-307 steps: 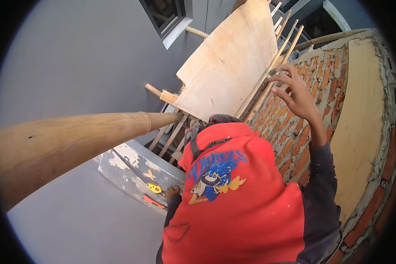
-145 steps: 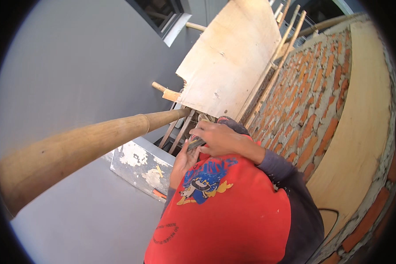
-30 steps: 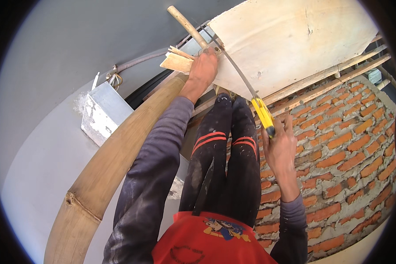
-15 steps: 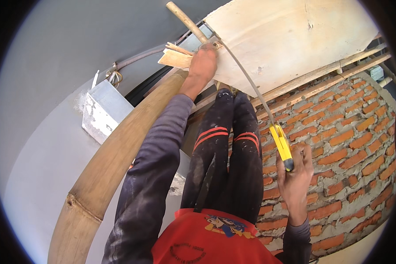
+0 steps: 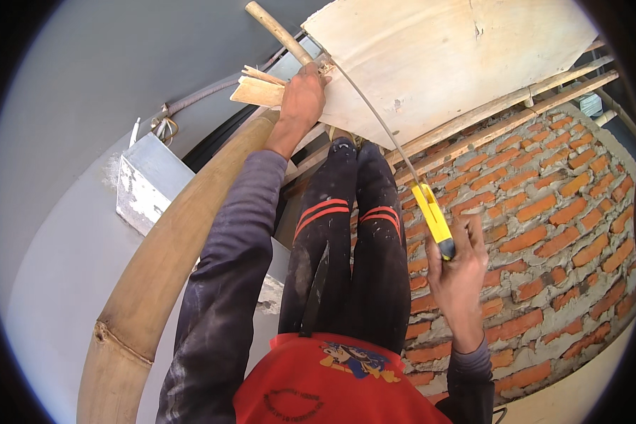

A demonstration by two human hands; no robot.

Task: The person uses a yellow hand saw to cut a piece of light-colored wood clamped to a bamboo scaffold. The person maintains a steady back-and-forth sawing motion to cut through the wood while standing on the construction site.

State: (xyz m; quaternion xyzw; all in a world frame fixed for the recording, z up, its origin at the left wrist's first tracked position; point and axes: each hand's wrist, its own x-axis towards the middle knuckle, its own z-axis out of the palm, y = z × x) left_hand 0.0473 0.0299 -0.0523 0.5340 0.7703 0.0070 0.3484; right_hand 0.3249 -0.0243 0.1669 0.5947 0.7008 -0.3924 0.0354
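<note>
My right hand (image 5: 461,279) is closed round the yellow handle of a handsaw (image 5: 431,215), right of my legs. The narrow blade is seen nearly edge-on and slants up and left over the pale board. Its far end meets a thin round wooden pole (image 5: 279,30) beside my left hand. My left hand (image 5: 302,102) is closed on that pole at the board's left edge, its fingers partly hidden. Splintered flat ends of wood (image 5: 259,92) stick out left of the hand. Small shavings lie where blade and pole meet.
A thick bamboo pole (image 5: 166,258) rises along my left arm. Behind it are a grey wall (image 5: 141,63) and a whitish metal box (image 5: 148,184) with loose wires. A pale wooden board (image 5: 438,63) rests over wooden battens (image 5: 516,106). A brick wall (image 5: 537,247) stands at right.
The view has shifted, so everything sits a little further left. Both hands keep their holds on the saw and pole, and the blade stays at the same place on the pole.
</note>
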